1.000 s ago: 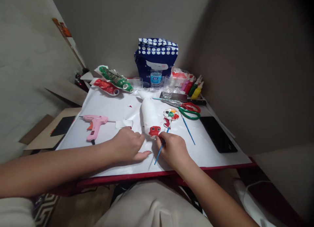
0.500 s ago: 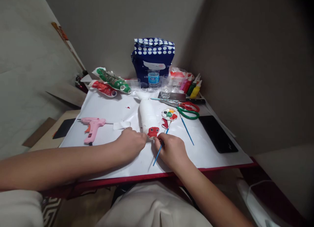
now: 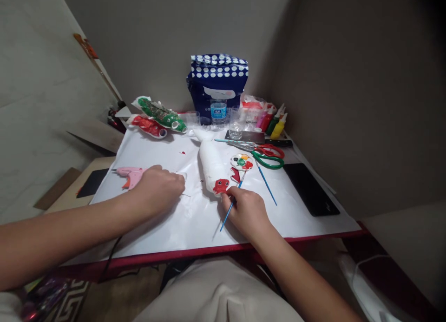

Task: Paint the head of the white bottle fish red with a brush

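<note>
Pink glue gun (image 3: 129, 175) sits under the left hand (image 3: 158, 189), seemingly gripped, while the right hand (image 3: 245, 210) pinches a blue brush (image 3: 228, 211) beside the white bottle fish (image 3: 213, 166), so painting is paused and gluing needs aim.

Bare forearms, no sleeves showing; light beige trousers (image 3: 216, 294) on the lap

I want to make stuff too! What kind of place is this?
Probably a home craft corner: a small table covered in white paper, set against bare walls. On it lie a pink glue gun, a paint palette, squeeze bottles of paint and scissors. The right hand holds a blue paintbrush.
</note>
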Available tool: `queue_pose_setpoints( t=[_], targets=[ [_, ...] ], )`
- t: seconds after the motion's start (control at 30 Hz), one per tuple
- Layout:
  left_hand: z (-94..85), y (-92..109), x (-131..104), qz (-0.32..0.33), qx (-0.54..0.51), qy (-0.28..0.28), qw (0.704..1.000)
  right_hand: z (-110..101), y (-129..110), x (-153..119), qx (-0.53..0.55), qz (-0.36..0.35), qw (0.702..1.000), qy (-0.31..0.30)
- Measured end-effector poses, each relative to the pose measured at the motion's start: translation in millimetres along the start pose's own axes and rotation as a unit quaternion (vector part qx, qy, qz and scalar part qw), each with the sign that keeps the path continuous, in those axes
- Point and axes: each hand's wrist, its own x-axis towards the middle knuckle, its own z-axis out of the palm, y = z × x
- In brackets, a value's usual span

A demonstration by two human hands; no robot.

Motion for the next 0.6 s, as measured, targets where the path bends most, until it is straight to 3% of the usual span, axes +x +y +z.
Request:
queue_pose_setpoints(
  t=[0.2, 0.33, 0.5, 0.6],
  targets=[
    [-13.5, -31.8, -12.2, -0.103, 0.068, -0.059, 0.991, -0.8, 3.7, 2.4, 0.018, 0.007, 0.999, 0.033],
    [-23.0, -57.6, -18.6, -0.141, 0.071, -0.057, 0.986, -3.8, 13.0, 2.1, 0.036, 0.009, 0.996, 0.078],
    [-36.4, -91.1, -15.0, -0.256, 0.056, -0.104, 0.959, -14.9, 32.0, -0.5, 0.075, 0.004, 0.986, 0.150],
    [-33.6, -117.1, -16.1, -0.322, 0.048, -0.128, 0.937, -23.4, 40.4, -3.3, 0.106, -0.002, 0.976, 0.189]
  ],
)
